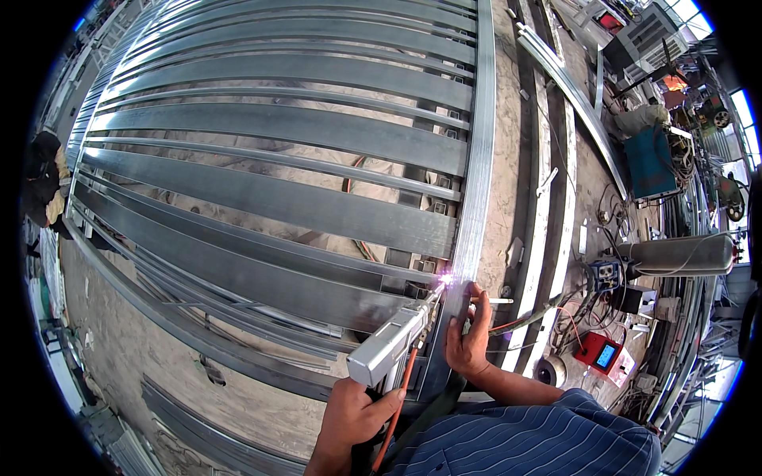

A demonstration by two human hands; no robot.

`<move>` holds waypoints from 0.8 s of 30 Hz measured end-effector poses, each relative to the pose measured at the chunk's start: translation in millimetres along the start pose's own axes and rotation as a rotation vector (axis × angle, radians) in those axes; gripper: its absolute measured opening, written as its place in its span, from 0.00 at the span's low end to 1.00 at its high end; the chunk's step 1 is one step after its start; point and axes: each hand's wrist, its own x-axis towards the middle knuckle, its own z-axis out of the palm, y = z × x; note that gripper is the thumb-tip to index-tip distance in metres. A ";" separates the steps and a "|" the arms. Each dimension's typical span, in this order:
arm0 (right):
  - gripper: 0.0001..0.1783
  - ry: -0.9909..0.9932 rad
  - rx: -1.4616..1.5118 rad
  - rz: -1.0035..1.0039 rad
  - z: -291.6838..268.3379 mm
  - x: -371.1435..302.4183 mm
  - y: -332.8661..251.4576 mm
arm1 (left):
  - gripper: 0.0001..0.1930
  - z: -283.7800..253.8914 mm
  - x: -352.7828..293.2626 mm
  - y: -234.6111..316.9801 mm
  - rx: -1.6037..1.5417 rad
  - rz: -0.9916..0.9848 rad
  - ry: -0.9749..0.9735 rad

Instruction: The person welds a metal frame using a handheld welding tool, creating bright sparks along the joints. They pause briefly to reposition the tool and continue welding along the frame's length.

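Note:
My left hand (359, 412) is wrapped round the grip of a silver, boxy handheld welding gun (389, 343) with an orange hose running down from it. The gun's nozzle points at a bright pinkish-white spark where a slat meets the edge rail of a large metal slatted frame (475, 170). Just right of the spark, my right hand (470, 337) rests its bent fingers against the rail. A slim white stick, seemingly a cigarette (501, 301), juts out from between those fingers.
Long metal bars (548, 230) lie right of the frame. Beyond them stand a red box with a lit screen (607, 355), a grey gas cylinder (683, 255), a teal machine (651, 163) and tangled cables. Another person (46, 178) is at the far left, beside the frame.

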 end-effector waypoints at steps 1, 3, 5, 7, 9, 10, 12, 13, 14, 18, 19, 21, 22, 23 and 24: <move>0.44 0.003 0.006 -0.001 0.3 -0.2 0.5 | 0.22 0.0 0.1 1.0 0.001 -0.006 -0.003; 0.44 0.004 0.002 -0.008 0.2 0.2 0.5 | 0.22 0.2 0.4 3.8 0.002 -0.019 -0.007; 0.44 0.006 -0.002 -0.011 0.1 0.5 0.3 | 0.22 0.3 0.0 4.2 0.002 -0.016 -0.009; 0.43 0.010 -0.003 -0.011 0.4 0.2 0.8 | 0.22 0.1 -0.9 4.1 0.009 -0.027 -0.014; 0.46 0.028 0.001 -0.013 2.2 0.1 2.0 | 0.22 -0.3 -2.2 3.7 0.023 -0.053 -0.023; 0.48 0.036 0.002 -0.014 2.6 0.0 2.5 | 0.22 -0.4 -1.9 3.9 0.027 -0.048 -0.024; 0.48 0.029 -0.010 -0.012 1.3 0.3 1.8 | 0.23 -0.2 -1.2 5.2 0.036 -0.037 -0.026; 0.48 0.026 -0.016 -0.011 0.9 0.5 1.3 | 0.23 0.1 -1.6 6.0 0.033 -0.034 -0.021; 0.48 0.026 -0.013 -0.011 1.0 0.4 1.2 | 0.23 0.7 -2.1 7.0 0.030 -0.032 -0.016; 0.48 0.023 -0.003 -0.011 0.9 0.9 -0.9 | 0.23 1.6 -4.5 2.5 0.042 -0.005 0.000; 0.48 0.023 -0.003 -0.012 0.5 1.3 -1.3 | 0.23 1.6 -4.2 3.4 0.042 -0.002 -0.001; 0.48 0.028 0.015 -0.017 1.6 0.3 2.2 | 0.23 1.6 -3.8 6.2 0.042 0.005 -0.005; 0.48 0.030 0.025 -0.020 2.1 -0.2 3.4 | 0.23 1.8 -4.2 6.8 0.041 -0.007 -0.007; 0.48 0.029 0.020 -0.018 2.0 -0.4 3.5 | 0.23 2.0 -4.7 7.1 0.039 -0.019 -0.009; 0.48 0.027 0.016 -0.017 1.9 -0.6 3.5 | 0.23 2.1 -4.9 7.3 0.037 -0.031 -0.011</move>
